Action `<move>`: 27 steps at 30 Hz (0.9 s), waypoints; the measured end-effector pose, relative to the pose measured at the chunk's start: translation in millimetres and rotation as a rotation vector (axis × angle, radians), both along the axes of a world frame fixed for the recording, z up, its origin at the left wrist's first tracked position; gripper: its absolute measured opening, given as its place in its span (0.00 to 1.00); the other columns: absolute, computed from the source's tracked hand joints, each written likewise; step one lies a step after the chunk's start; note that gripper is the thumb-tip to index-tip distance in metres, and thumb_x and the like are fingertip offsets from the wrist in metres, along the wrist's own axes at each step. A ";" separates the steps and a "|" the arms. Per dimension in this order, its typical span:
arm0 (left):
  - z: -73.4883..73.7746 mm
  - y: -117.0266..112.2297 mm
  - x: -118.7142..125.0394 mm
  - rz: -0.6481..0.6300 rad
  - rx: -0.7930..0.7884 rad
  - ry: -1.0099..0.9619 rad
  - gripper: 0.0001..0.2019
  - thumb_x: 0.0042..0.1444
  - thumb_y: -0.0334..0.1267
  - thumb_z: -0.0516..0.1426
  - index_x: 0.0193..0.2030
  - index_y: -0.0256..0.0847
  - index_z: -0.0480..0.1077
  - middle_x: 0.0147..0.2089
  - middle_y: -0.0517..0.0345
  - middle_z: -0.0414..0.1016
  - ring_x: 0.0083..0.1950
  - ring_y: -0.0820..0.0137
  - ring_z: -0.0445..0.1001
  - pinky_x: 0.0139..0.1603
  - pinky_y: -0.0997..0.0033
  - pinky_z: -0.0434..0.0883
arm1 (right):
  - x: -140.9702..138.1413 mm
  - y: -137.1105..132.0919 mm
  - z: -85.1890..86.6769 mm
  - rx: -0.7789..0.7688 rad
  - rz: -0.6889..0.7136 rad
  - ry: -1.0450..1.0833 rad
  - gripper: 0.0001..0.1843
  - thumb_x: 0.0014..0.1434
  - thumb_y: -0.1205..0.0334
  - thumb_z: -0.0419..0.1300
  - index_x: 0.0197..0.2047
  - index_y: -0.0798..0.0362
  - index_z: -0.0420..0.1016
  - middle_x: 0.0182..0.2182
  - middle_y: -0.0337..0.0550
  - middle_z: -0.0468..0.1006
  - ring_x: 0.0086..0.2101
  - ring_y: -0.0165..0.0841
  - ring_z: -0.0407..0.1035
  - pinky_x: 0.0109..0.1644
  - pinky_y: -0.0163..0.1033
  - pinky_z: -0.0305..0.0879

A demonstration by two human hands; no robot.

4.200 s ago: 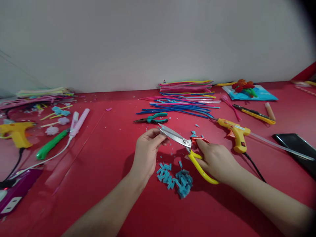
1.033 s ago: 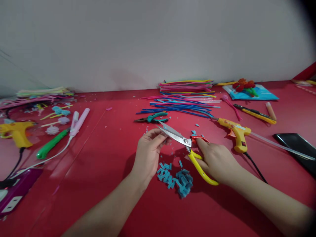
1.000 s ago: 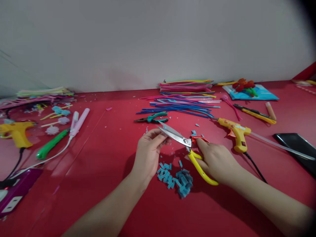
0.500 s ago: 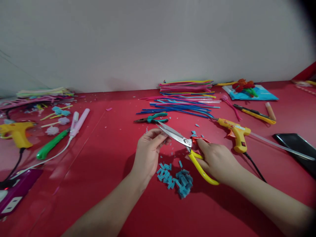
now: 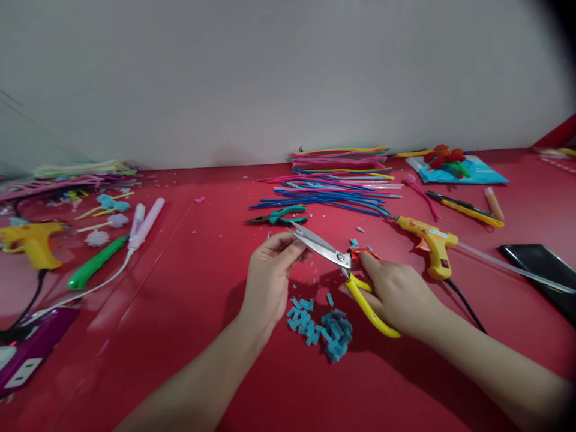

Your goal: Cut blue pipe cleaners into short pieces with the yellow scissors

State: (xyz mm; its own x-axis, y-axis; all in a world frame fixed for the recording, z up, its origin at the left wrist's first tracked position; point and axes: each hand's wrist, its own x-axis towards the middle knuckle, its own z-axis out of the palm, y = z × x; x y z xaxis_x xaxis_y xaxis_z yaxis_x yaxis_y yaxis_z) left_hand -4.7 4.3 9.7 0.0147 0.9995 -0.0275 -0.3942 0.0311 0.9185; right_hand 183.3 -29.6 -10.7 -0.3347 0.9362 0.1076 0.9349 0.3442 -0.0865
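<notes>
In my right hand [image 5: 398, 294] is a pair of scissors [image 5: 324, 248] with yellow and red handles, its blades pointing up and left. The blade tips lie over the fingers of my left hand [image 5: 271, 276]. That hand is closed in a pinch, and whatever it holds is too small or hidden behind the blades to make out. On the red table below both hands lies a pile of short blue cut pieces [image 5: 337, 336], with more blue bits [image 5: 301, 318] scattered to its left. Pliers [image 5: 276, 217] with teal handles rest just beyond my left fingertips.
Bundled pipe cleaners [image 5: 339, 159] and loose blue strips [image 5: 315, 197] lie by the wall. At right are a yellow glue gun [image 5: 427, 240], a craft knife [image 5: 465, 209] and a black phone [image 5: 535, 264]. Another glue gun [image 5: 33, 243], a hair straightener [image 5: 146, 223] and a purple power strip [image 5: 40, 345] stand left.
Almost nothing differs. The view has shifted very slightly, while both hands and the scissors keep nearly the same pose.
</notes>
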 end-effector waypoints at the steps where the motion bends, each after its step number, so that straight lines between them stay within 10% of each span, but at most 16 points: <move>1: -0.2 0.0 -0.2 -0.004 0.003 -0.002 0.02 0.44 0.29 0.57 0.27 0.37 0.71 0.25 0.61 0.70 0.26 0.78 0.66 0.33 0.76 0.64 | 0.4 0.1 -0.2 -0.002 0.002 0.000 0.16 0.55 0.48 0.44 0.33 0.53 0.56 0.19 0.39 0.69 0.19 0.31 0.63 0.22 0.35 0.40; 27: -0.5 0.6 -1.4 -0.013 -0.003 0.005 0.02 0.45 0.30 0.57 0.29 0.37 0.70 0.26 0.61 0.70 0.27 0.78 0.67 0.33 0.77 0.65 | 3.4 0.0 1.4 0.056 0.038 -0.010 0.15 0.56 0.50 0.42 0.31 0.54 0.57 0.17 0.39 0.68 0.17 0.29 0.60 0.22 0.34 0.38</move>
State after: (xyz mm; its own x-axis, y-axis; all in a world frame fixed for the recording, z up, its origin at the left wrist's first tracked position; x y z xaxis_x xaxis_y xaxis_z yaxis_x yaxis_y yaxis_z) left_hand -6.1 4.9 9.2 0.0276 0.9992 -0.0304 -0.3894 0.0387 0.9202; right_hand 186.7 -29.6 -9.2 -0.3710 0.9154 0.1564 0.9218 0.3833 -0.0570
